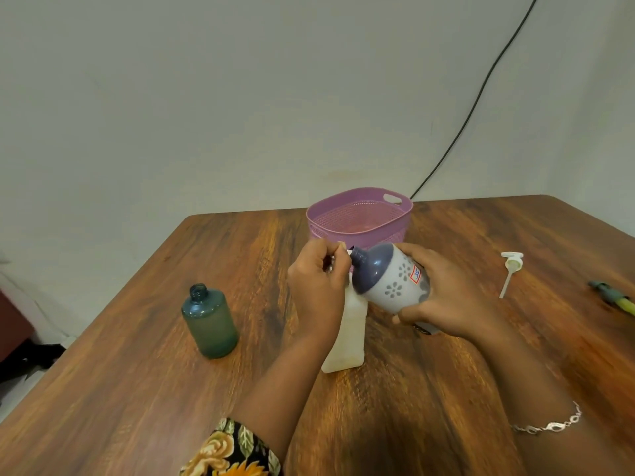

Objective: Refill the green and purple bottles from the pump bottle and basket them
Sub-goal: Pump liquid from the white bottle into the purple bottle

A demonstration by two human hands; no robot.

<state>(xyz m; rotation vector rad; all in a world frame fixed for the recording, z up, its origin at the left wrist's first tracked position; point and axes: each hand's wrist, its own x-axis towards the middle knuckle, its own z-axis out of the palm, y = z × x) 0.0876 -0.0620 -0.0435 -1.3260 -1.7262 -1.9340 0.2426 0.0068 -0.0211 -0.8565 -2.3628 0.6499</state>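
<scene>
With left hand (318, 286) curled on pump bottle (347, 334), right hand (443, 297) gripping tilted purple bottle (388, 278), hold mouth at spout and press slowly.

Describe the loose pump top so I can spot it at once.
On the wooden table, look right of the purple basket, beyond the right hand gripping the purple bottle. The loose pump top lies flat on the bare wood; it is white with a thin straight tube, unlike the green-and-yellow object nearer the table's right edge.
</scene>
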